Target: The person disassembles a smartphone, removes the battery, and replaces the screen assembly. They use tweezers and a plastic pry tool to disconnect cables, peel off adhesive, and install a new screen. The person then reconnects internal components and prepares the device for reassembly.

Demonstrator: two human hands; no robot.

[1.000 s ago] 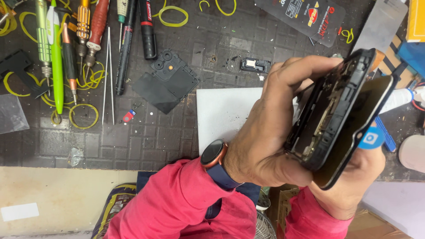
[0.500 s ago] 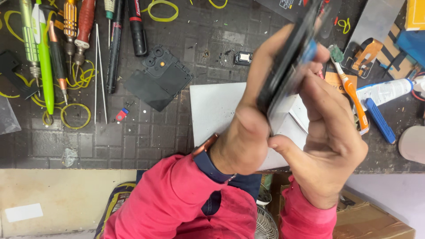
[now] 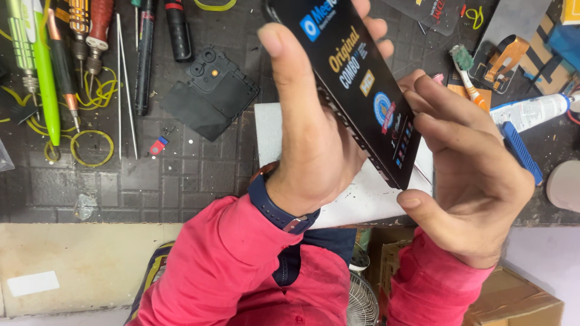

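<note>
Since the earlier frame the phone (image 3: 356, 84) has turned from edge-on to show its black stickered face, tilted above the mat (image 3: 181, 175). The left hand (image 3: 314, 145) clamps it, thumb raised; the right hand (image 3: 471, 181) pinches its lower edge near the toothbrush (image 3: 468, 69).

A phone repair bench, clearly: dark grid work mat (image 3: 181, 175), screwdrivers (image 3: 78, 36) lined up, tweezers (image 3: 124, 84), a loose black phone back cover (image 3: 208, 93), a cleaning toothbrush (image 3: 470, 75) alongside.
</note>
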